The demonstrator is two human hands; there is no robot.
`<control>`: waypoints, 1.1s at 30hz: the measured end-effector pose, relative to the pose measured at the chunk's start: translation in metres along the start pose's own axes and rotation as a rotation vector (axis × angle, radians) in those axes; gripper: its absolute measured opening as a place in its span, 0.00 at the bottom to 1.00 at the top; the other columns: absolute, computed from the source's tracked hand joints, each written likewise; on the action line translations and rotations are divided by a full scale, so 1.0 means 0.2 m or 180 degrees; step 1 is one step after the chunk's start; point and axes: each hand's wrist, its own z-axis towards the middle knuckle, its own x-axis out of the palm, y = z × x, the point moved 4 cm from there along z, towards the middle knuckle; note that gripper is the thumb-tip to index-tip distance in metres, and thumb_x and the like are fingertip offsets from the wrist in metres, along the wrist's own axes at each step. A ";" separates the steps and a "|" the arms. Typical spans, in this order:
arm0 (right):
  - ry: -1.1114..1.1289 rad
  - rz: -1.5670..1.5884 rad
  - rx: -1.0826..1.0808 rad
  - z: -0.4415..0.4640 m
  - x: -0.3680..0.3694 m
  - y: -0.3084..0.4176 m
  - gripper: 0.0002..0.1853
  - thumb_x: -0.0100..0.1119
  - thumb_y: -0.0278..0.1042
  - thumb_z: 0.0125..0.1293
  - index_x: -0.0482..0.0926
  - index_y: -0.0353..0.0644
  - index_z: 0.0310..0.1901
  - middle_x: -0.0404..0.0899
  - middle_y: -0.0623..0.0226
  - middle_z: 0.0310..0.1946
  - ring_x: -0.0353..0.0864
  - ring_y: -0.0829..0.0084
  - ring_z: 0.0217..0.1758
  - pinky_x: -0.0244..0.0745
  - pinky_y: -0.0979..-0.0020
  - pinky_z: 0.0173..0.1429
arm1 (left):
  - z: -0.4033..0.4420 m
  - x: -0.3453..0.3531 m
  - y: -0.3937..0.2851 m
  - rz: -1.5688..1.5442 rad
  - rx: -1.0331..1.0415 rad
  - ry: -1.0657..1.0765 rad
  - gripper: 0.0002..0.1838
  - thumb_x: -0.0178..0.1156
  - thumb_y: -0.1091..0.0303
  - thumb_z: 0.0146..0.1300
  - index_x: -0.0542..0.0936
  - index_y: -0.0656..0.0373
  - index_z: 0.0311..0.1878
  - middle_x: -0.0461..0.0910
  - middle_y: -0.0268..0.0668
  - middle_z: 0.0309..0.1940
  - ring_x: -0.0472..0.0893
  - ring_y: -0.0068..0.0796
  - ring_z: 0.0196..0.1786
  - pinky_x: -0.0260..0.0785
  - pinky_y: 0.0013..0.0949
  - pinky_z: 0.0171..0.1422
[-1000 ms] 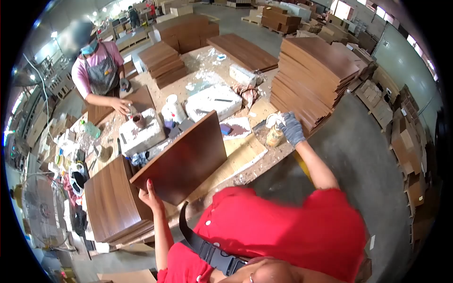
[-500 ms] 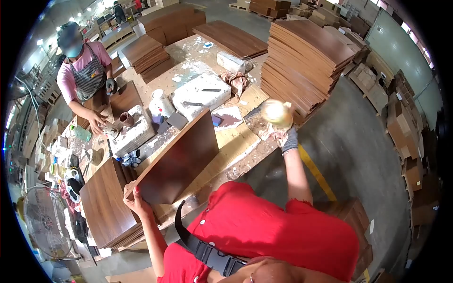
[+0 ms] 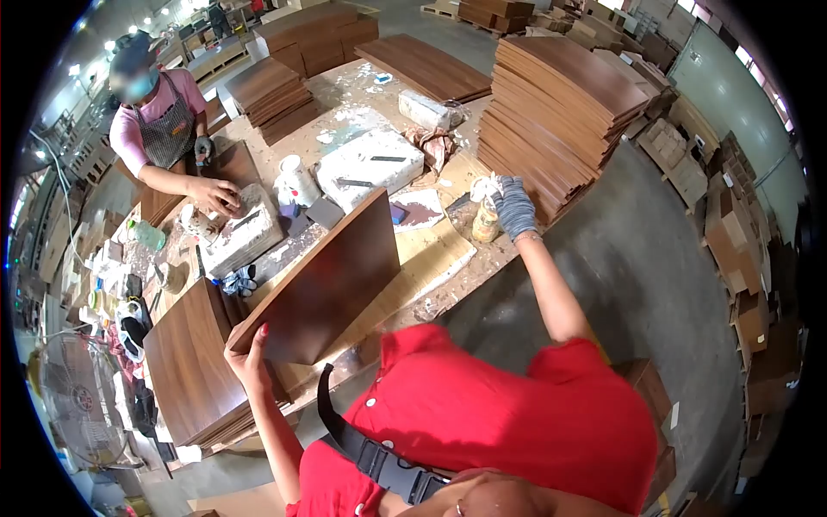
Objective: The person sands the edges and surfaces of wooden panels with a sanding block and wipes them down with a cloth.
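Observation:
My bare left hand (image 3: 250,355) grips the lower left corner of a dark brown wood-grain board (image 3: 332,284), which stands tilted on edge on the worktable. My right hand (image 3: 515,211), in a grey glove, is closed on a crumpled whitish rag (image 3: 485,187) at the top of a small bottle (image 3: 486,224). The bottle stands near the right edge of the table with a yellowish label or contents. My fingers partly hide its neck, so I cannot tell whether they also grip it. Left of my board lies a stack of similar boards (image 3: 194,370).
A tall board stack (image 3: 551,112) rises behind my right hand. White foam blocks (image 3: 370,172), a white container (image 3: 295,181) and sanding blocks (image 3: 325,213) sit beyond my board. Across the table a co-worker (image 3: 164,129) reaches over a white block (image 3: 241,233). A fan (image 3: 82,396) stands at left.
The bottle, tipped with its base toward me before, now stands upright on the table. My right hand has risen to its top. The co-worker's hand has moved right, onto the white block.

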 end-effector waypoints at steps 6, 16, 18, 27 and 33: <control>0.0102 -0.1530 -0.0811 0.18 -0.09 0.04 0.11 0.48 0.30 0.67 0.83 0.45 0.40 0.84 0.56 0.37 0.82 0.60 0.42 0.76 0.58 0.52 | 0.00 0.02 -0.12 0.0284 -0.0585 0.0454 0.13 0.69 0.74 0.60 0.86 0.67 0.48 0.88 0.36 0.41 0.83 0.23 0.43 0.75 0.29 0.53; 0.0671 0.3804 -0.0538 -0.05 -0.25 1.26 0.19 0.54 0.34 0.74 0.70 0.40 0.63 0.79 0.64 0.50 0.82 0.72 0.42 0.82 0.70 0.45 | 0.04 -0.03 -0.07 -0.0084 -0.0685 0.1030 0.18 0.68 0.82 0.60 0.83 0.66 0.54 0.87 0.38 0.45 0.85 0.23 0.47 0.77 0.30 0.58; 0.0725 0.3120 -0.1850 -0.23 -0.26 1.74 0.17 0.59 0.35 0.70 0.75 0.43 0.58 0.79 0.64 0.51 0.81 0.68 0.44 0.80 0.66 0.47 | 0.04 -0.03 -0.07 -0.0045 -0.0701 0.1051 0.18 0.68 0.82 0.60 0.83 0.65 0.55 0.87 0.38 0.47 0.84 0.23 0.48 0.76 0.31 0.59; -0.0077 0.1344 -0.3325 -0.75 0.01 2.41 0.22 0.54 0.39 0.63 0.80 0.47 0.58 0.78 0.61 0.55 0.76 0.57 0.62 0.61 0.50 0.70 | 0.06 -0.12 0.17 -0.0658 -0.0738 0.0544 0.24 0.64 0.84 0.61 0.75 0.67 0.61 0.82 0.37 0.53 0.80 0.31 0.57 0.73 0.35 0.63; -0.0713 0.0930 -0.2834 -0.42 -0.04 1.96 0.15 0.60 0.43 0.62 0.80 0.48 0.48 0.77 0.64 0.47 0.77 0.61 0.56 0.61 0.49 0.68 | 0.05 -0.05 -0.04 -0.0393 -0.0749 0.1147 0.17 0.63 0.84 0.61 0.82 0.68 0.55 0.87 0.39 0.45 0.86 0.28 0.48 0.78 0.32 0.58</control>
